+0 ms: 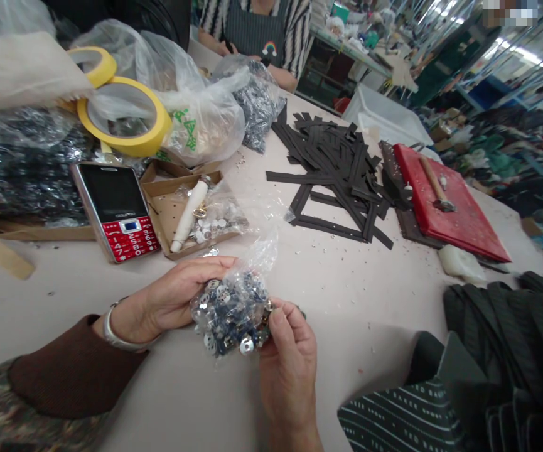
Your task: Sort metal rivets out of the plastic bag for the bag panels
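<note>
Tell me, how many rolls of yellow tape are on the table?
2: a big roll leaning on the plastic bags by the phone, and a smaller roll behind it. Bags may hide others.

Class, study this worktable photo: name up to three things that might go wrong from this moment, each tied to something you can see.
1. The small clear bag of metal fasteners, held between the left hand and right hand, looks open at the top; pieces may spill onto the table.
2. Loose bits already scattered near the black strips could mix with any spill.
3. The hammer lies loose on the red board and might get knocked off.
</note>
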